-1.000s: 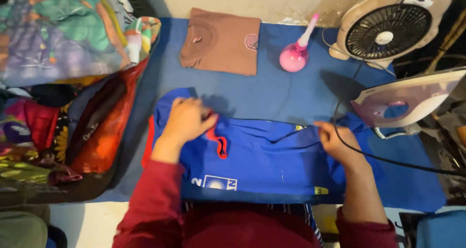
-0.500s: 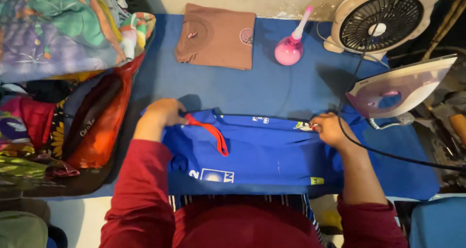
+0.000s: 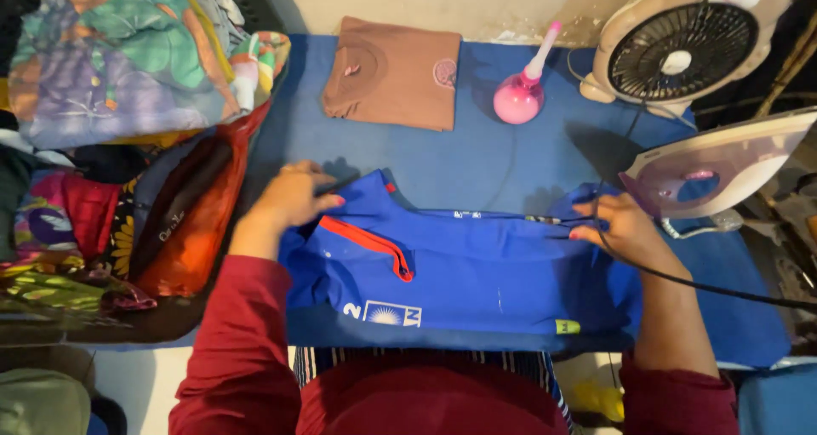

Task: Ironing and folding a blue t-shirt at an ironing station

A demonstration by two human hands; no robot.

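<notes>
Garment: blue garment (image 3: 477, 269) with a red-trimmed edge and a white emblem near its front hem lay flat in the middle of the blue-covered bench (image 3: 477, 158), close to the person's body.
Clothes pile: a heap of patterned, many-coloured clothes (image 3: 119, 60) sat at the far left, with an orange and dark bag (image 3: 183, 222) below it, just beside the bench's left edge.
Left hand: the left hand (image 3: 294, 198) rested on the garment's upper left corner, fingers (image 3: 328, 203) bent down and pinching the cloth there; red sleeve (image 3: 238, 341) behind it.
Brown top: a folded brown top (image 3: 391, 73) lay at the back of the bench, well apart from both hands.
Pink bottle: a round pink bottle (image 3: 519, 99) with a pale neck stood just right of the brown top.
Right hand: the right hand (image 3: 621, 231) was on the garment's upper right corner, fingers (image 3: 587, 222) curled onto the cloth's edge; whether they truly clamped it I cannot tell.
Cord: a black cord (image 3: 706, 286) ran across the right hand's wrist.
Fan: a cream fan (image 3: 681, 52) with a black grille stood at the back right.
Iron: a white and pink iron (image 3: 723, 167) sat near the right hand, not touching it.
</notes>
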